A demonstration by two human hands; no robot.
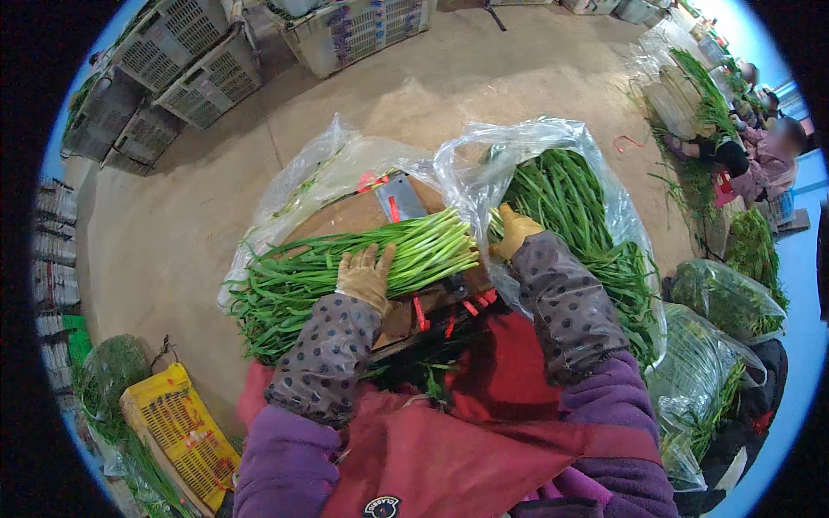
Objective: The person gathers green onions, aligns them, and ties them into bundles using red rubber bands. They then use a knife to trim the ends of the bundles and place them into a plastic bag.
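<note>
A thick bunch of long green stalks with pale stem ends (431, 249), resembling garlic chives or green garlic, lies across a brown board (337, 223). My left hand (366, 275), in a tan glove, rests flat on top of the bunch with its fingers slightly apart. On the right, a clear plastic bag (550, 129) stands open around more of the same greens (563, 194). My right hand (518, 232), also gloved, is closed around pale stem ends at the bag's left side; its fingertips are partly hidden. A grey metal plate (401, 197) with red tape sits behind the bunch.
Stacked plastic crates (214, 90) stand at the far left, another crate (363, 35) at the back. A yellow crate (184, 434) lies at lower left. Bagged greens (706, 362) lie at right, below a seated person (764, 155) and others among greens.
</note>
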